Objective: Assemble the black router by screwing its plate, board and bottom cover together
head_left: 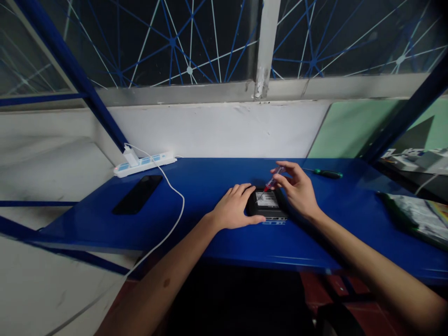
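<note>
Near the centre of the frame, a black box lies flat on the blue table, a white label on its upper face and ports along its near side. The left forearm rises from the bottom left of the frame and slants up to the right, the wrist fairly straight. The left hand lies palm down over the left part of the box and holds it, the fingers close together and reaching towards its far left corner, the thumb stretched along its near edge.

The right forearm comes in from the lower right and slants up to the left. The right hand is raised above the right side of the box, its thumb and fingers pinched around the clear handle of a screwdriver with a red collar. The tool leans, handle up to the right, its shaft running down to the left part of the label; whether the tip touches cannot be told.

Right of that hand lies a green-and-black screwdriver. Left of centre are a dark phone, a white power strip and a white cable.
</note>
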Tool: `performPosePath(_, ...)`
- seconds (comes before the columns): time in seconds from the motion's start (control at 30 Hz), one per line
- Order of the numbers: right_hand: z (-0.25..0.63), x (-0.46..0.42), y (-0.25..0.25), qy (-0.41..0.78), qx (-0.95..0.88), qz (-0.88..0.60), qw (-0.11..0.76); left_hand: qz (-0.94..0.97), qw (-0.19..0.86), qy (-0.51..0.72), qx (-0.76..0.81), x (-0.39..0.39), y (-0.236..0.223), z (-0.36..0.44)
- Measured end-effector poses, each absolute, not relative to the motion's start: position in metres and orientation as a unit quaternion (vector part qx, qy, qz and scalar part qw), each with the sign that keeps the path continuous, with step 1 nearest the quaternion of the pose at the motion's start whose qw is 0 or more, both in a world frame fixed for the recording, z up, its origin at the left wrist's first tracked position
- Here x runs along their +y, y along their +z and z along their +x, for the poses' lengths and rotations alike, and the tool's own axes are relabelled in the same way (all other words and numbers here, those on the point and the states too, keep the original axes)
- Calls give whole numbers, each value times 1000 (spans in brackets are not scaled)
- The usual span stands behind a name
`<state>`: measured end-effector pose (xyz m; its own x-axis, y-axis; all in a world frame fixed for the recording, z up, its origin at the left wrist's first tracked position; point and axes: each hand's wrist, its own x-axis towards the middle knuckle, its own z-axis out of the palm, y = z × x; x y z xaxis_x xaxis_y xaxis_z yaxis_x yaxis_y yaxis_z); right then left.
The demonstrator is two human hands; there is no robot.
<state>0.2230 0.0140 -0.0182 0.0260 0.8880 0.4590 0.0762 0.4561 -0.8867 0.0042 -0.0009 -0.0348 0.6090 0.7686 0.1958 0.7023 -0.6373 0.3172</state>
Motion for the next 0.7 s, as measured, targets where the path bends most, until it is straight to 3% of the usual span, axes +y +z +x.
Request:
performPosePath(0.33,225,9,-10,376,-593,-383,600,886,117,153,421,-2,-34,3)
performPosePath(0.7,226,7,-7,324,-616,-405,593,884,115,161,423,-2,-34,2)
